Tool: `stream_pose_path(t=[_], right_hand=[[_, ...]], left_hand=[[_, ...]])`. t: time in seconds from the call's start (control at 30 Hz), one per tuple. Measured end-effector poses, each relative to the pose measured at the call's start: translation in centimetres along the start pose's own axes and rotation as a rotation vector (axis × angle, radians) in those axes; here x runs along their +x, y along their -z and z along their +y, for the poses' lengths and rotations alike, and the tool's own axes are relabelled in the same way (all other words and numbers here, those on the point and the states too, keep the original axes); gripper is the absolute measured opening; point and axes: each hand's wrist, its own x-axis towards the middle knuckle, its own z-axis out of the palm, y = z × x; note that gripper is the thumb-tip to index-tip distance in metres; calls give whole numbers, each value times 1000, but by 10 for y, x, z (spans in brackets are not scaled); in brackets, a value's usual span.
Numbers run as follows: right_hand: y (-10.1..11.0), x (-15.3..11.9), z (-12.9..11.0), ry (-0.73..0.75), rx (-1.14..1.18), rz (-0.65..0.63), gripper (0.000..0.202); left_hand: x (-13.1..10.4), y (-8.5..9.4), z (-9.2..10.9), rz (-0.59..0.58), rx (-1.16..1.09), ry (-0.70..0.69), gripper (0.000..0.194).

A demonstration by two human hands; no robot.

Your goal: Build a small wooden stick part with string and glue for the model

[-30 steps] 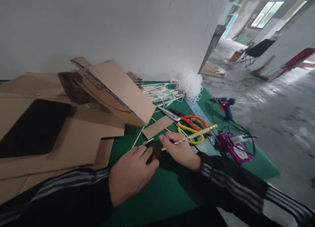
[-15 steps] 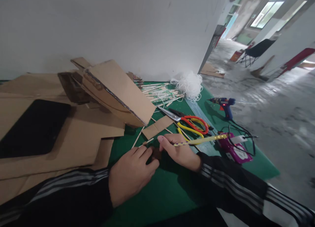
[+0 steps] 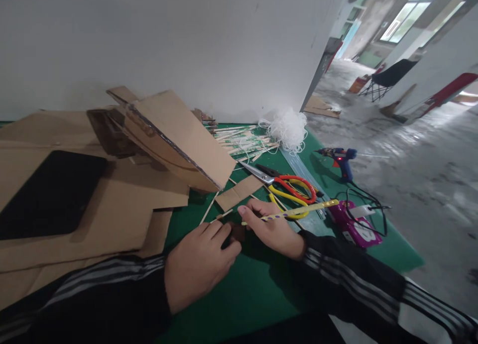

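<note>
My right hand [image 3: 275,230] is closed round a yellow pencil [image 3: 302,210] with dark spots. The pencil slants up to the right, and its lower tip shows just left of my thumb. Beside that tip lies a small dark brown cardboard piece [image 3: 238,232]. My left hand [image 3: 201,267] has thumb and fingers curled round the piece's left side, pinching it low over the green tabletop [image 3: 239,294]. A thin stick [image 3: 224,215] lies just beyond my left fingers. Behind my right hand is a flat cardboard strip [image 3: 239,193].
Scissors with red and yellow handles [image 3: 295,187] lie beyond my right hand. A blue glue gun [image 3: 341,160], a purple power strip [image 3: 358,227], white string [image 3: 288,129] and several sticks [image 3: 242,141] are farther out. A cardboard structure [image 3: 182,140] and black tablet-like slab [image 3: 54,194] occupy the left.
The pencil has shifted slightly left and down in my right hand, so its lower tip now shows near the brown cardboard piece. My left hand has stayed in place.
</note>
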Motion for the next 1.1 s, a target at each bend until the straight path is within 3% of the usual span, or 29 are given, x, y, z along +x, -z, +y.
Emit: stream_pose_path(t=[0.53, 1.1], right_hand=[[0, 0, -1, -3, -63, -27, 41], [-1, -1, 0, -8, -58, -32, 41]], left_hand=[[-1, 3, 0, -27, -1, 3, 3], [-2, 1, 0, 22, -12, -1, 4]])
